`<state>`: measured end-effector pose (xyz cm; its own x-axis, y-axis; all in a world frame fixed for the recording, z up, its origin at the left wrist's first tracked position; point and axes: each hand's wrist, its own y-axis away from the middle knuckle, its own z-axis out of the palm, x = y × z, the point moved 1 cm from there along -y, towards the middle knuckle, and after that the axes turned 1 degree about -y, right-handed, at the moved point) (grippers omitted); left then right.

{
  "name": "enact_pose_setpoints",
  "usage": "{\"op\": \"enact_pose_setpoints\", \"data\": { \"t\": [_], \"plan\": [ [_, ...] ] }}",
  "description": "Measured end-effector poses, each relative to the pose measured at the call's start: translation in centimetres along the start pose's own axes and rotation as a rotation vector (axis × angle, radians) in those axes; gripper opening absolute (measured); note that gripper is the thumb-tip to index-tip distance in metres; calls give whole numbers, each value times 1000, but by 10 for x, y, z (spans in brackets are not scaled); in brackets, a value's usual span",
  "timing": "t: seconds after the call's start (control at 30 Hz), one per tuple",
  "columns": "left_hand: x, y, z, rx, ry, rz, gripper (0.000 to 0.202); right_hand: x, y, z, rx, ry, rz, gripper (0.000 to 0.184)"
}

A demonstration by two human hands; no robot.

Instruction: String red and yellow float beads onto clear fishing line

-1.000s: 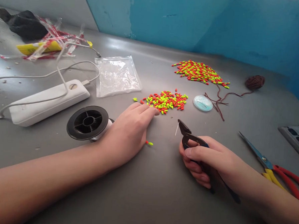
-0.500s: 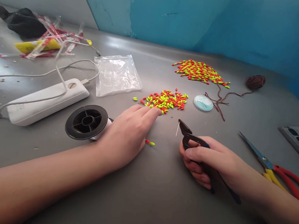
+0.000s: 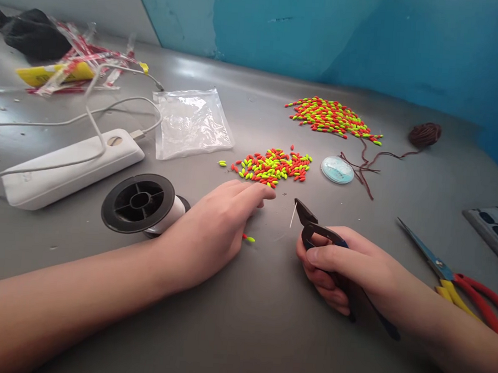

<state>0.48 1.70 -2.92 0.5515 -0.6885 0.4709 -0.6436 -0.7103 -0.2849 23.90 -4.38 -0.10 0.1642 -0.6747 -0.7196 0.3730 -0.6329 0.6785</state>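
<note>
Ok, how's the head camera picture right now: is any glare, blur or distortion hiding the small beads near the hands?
Head view: glare sits on the far grey metal tabletop, away from the hands; the red-and-lime oval beads look fairly sharp, without heavy blur; the black hand tool in the right hand stays readable; wide-angle distortion bends the table's far edge.

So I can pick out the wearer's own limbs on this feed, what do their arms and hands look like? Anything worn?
The left hand and right hand are bare and slim, with no gloves, rings or watch visible. The left forearm and right forearm are bare too, no sleeves showing.
</note>
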Motion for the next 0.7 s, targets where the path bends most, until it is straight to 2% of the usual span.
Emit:
{"op": "enact_pose_setpoints", "data": {
  "t": [0.17, 0.33, 0.7],
  "plan": [
    [6, -4, -7, 77, 87, -86, 28, -2, 0, 1, -4, 11, 9, 25],
    [8, -4, -12, 90, 200, -171, 28, 0, 1, 0, 1, 20, 2, 25],
    [7, -8, -7, 149, 663, -399, 13, 1, 0, 0, -9, 14, 5, 25]
  ]
}}
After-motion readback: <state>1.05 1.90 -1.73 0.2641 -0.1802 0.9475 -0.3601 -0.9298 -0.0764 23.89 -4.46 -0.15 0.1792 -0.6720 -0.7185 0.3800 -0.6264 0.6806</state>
